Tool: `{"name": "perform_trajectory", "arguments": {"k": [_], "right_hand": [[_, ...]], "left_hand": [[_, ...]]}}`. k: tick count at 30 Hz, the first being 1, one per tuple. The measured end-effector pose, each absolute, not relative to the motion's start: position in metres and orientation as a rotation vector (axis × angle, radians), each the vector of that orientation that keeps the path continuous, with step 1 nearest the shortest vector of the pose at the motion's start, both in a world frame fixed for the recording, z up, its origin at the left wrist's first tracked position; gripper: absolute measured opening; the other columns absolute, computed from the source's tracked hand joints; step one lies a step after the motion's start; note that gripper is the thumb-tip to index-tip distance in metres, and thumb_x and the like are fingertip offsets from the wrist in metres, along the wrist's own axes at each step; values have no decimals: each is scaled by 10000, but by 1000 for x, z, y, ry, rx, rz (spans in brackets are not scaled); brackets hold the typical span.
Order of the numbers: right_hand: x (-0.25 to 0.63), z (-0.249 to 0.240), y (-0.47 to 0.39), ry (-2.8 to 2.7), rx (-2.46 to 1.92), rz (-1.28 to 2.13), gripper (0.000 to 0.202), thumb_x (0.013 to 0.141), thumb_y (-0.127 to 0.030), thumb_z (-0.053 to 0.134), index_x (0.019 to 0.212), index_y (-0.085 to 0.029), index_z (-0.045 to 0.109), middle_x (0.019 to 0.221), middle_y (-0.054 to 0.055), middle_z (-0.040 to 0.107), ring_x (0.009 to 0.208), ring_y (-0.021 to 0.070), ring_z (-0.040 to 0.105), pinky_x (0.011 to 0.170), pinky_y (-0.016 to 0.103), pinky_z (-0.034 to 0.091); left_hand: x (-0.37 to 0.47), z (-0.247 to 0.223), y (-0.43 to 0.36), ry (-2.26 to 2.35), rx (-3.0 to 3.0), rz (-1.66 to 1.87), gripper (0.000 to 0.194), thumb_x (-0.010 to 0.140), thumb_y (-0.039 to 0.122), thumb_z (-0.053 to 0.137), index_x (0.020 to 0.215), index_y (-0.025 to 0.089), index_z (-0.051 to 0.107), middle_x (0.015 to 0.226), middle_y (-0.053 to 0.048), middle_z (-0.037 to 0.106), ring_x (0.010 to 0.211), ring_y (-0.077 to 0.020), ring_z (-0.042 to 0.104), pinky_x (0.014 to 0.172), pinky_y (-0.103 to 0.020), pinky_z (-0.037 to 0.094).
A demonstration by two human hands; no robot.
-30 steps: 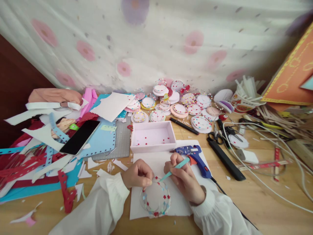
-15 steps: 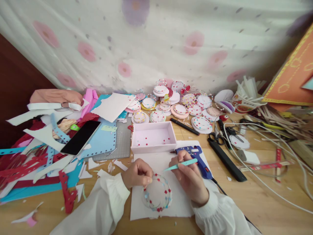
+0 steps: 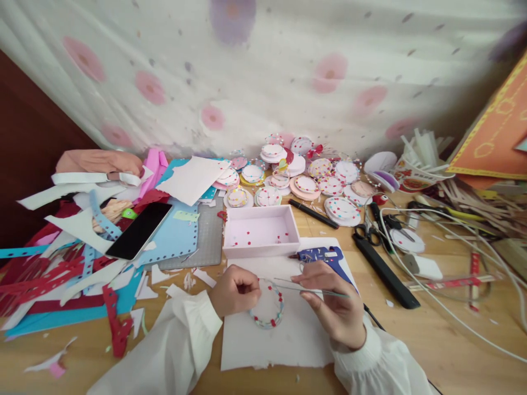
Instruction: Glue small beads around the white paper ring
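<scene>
Head view: left hand (image 3: 236, 289) curled, right hand (image 3: 334, 306) loosely extended.

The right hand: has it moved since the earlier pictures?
Yes: against the pale pink box, the right hand, holding tweezers, has shifted rightward.

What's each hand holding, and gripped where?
Left hand: beaded ring, pinched at its upper-left edge. Right hand: teal tweezers, held around mid-length between thumb and fingers.

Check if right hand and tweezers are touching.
Touching. The head view shows the right hand with the tweezers lying between its thumb and fingers.
</scene>
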State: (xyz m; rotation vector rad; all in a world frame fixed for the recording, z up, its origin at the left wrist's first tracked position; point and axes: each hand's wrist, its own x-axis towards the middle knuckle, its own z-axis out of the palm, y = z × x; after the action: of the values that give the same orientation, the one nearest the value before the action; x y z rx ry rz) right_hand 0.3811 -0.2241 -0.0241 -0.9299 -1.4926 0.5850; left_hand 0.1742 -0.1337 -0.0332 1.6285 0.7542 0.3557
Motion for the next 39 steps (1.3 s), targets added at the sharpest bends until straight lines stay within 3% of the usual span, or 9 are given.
{"name": "perform_trajectory", "arguments": {"k": [7,25,39], "right_hand": [[372,-22,-224,-1687,-841,388,367,742,8,588,1055,-182,614,885,96,703,719,201,594,616,375,471],[367,-26,-223,-1706,-883,350,372,724,64,563,1014,-164,612,839,98,707,692,193,589,595,360,465],[368,-22,-224,-1601,-906,455,338,749,7,583,1032,-168,643,886,104,707,734,198,631,615,353,511]], "left_hand": [[176,-30,-133,756,1611,364,209,637,213,495,451,157,417,426,39,354,427,-60,291,413,-212,197],[176,-33,-133,756,1603,355,204,622,228,498,442,165,426,416,40,359,416,-66,289,407,-215,195],[175,-37,-133,775,1643,347,202,626,218,521,449,157,446,417,45,359,418,-63,284,406,-207,193]]}}
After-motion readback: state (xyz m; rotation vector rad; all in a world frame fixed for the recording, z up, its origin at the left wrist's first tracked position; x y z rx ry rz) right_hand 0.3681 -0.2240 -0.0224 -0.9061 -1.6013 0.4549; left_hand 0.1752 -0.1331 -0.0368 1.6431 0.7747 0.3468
